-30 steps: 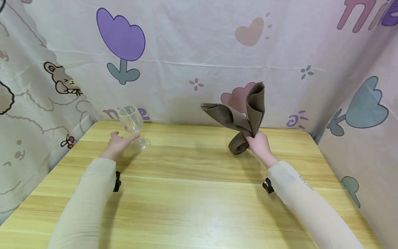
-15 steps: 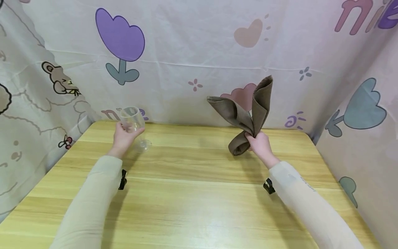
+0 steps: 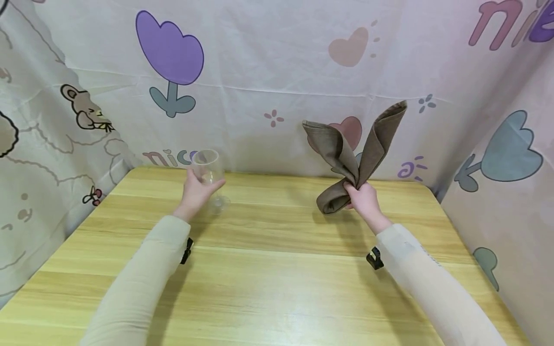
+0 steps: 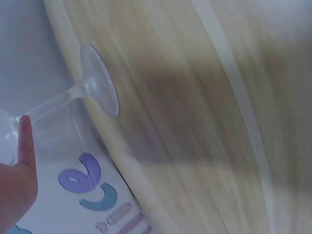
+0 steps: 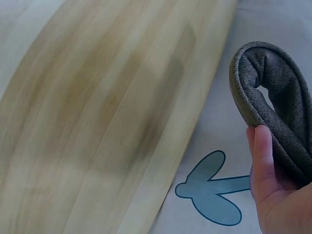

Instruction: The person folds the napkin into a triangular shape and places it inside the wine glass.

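A clear stemmed wine glass [image 3: 207, 162] is in my left hand [image 3: 196, 194], toward the back left in the head view. The thumb lies across the base of the bowl; the other fingers are mostly hidden behind the glass. In the left wrist view the stem and round foot [image 4: 100, 80] show; whether the foot touches the table I cannot tell. My right hand [image 3: 365, 199] grips the pinched middle of a brown folded cloth napkin [image 3: 380, 142]. Two rolled points fan upward from the grip, and a rounded loop [image 5: 265, 73] hangs below it.
A pale wood table [image 3: 277, 269] spreads beneath both hands. A white cloth backdrop [image 3: 251, 48] printed with flowers and hearts rises behind its back edge, with more printed cloth at both sides. Black wrist cameras sit under the sleeves.
My left hand has closed on the wine glass and moved right with it. The napkin's upper points have swung to the right and spread apart while my right hand has stayed nearly in place.
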### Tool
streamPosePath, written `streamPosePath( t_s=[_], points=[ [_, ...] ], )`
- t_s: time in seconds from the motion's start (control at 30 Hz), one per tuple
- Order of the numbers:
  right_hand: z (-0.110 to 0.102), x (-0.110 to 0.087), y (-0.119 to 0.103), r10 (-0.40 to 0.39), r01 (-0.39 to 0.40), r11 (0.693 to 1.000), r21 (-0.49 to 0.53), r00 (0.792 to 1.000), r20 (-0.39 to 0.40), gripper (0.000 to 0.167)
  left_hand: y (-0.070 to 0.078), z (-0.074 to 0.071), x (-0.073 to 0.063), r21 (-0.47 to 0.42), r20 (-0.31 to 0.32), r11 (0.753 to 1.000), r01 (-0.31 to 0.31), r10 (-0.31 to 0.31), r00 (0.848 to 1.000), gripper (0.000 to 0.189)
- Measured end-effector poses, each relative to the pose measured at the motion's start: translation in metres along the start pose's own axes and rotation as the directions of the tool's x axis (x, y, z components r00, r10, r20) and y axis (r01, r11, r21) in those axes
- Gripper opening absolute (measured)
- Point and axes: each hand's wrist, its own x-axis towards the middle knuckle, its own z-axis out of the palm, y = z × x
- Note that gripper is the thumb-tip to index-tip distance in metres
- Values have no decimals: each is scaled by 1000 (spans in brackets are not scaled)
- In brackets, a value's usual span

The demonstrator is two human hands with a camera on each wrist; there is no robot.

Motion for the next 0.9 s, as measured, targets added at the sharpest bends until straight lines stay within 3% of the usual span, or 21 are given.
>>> streamPosePath(
  t_s=[0.23,0.47,0.73,0.9],
  points=[
    [-2,-1,-3,2,-2,1000,18,1000,-1,46,6,24,-1,8,87,999,-41,40,995,91],
    [-6,0,-5,27,-26,999,34,1000,-11,50,22,52,-8,-73,213,993,-89,103,972,81],
    [-9,2,-8,6,-2,995,100,999,-39,47,42,83,-15,-55,256,994,-98,108,961,80],
    [-12,2,-10,16,-9,979,206,999,-31,46,49,98,-18,-66,298,991,-120,134,945,81]
  ],
)
